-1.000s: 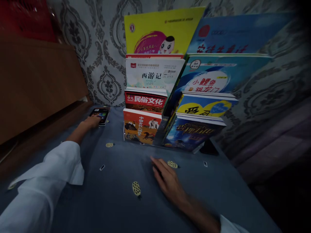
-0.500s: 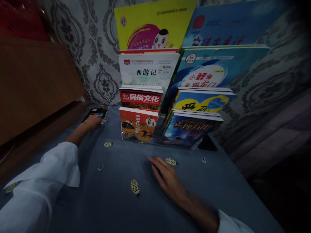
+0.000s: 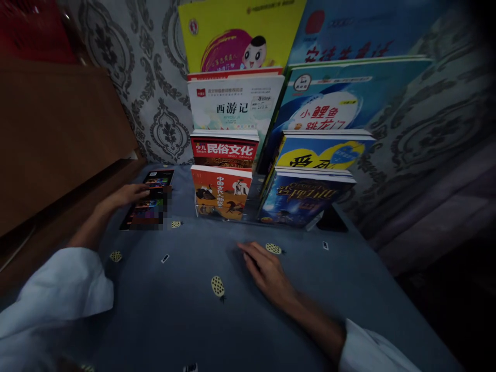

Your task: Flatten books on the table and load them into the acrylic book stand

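My left hand [image 3: 122, 197] is at the far left of the table, its fingers over the upper left edge of a dark book [image 3: 149, 204] with coloured pictures on its cover. Part of that book is blurred into blocks. A second dark cover [image 3: 160, 177] shows just behind it; whether it is a separate book I cannot tell. My left thumb is hidden. On the cloth in front of the book rack, my right hand [image 3: 269, 274] rests with fingers loosely stretched and nothing in them. It lies beside a printed pineapple [image 3: 273, 249].
Two columns of upright books stand in a clear rack, with an orange book [image 3: 220, 194] front left and a dark blue book [image 3: 304, 199] front right. A wooden panel [image 3: 62, 139] borders the left side. Patterned wallpaper [image 3: 166, 124] rises behind the grey-blue tablecloth [image 3: 166, 310].
My left hand has shifted left, and more of the dark book now shows, reaching nearer to me. My right hand stays in place. The view has tilted slightly.
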A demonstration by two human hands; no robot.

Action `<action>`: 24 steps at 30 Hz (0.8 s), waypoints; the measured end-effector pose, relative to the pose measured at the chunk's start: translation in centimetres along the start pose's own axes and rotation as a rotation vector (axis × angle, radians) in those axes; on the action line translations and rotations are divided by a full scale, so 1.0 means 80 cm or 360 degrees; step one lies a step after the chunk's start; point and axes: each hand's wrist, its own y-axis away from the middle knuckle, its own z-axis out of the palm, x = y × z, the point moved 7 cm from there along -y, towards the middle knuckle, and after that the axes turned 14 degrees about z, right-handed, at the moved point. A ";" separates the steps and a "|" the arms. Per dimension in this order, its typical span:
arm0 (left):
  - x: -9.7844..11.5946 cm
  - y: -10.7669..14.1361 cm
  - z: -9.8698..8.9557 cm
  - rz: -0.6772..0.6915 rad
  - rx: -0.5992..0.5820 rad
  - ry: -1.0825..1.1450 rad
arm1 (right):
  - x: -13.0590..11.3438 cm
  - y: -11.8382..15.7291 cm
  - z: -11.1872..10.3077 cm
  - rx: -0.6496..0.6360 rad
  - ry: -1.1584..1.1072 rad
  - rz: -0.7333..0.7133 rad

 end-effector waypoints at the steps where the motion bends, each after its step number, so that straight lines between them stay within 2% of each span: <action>1: -0.003 -0.004 0.008 -0.0063 0.0041 -0.0035 | 0.000 0.000 0.000 -0.0010 -0.0002 0.0003; 5: 0.001 -0.006 0.058 -0.0231 0.0080 -0.0115 | 0.000 -0.002 0.000 -0.0014 0.0031 0.0006; 8: 0.006 0.001 0.082 -0.0235 0.0041 -0.0148 | 0.002 -0.003 0.001 -0.0016 0.0038 0.0019; 15: 0.015 0.026 0.088 -0.0154 -0.0029 -0.0206 | 0.004 -0.003 0.005 -0.0082 -0.0009 0.0052; 24: 0.053 0.072 0.103 0.0003 -0.0065 -0.0231 | 0.004 -0.003 0.008 -0.0071 0.0000 0.0011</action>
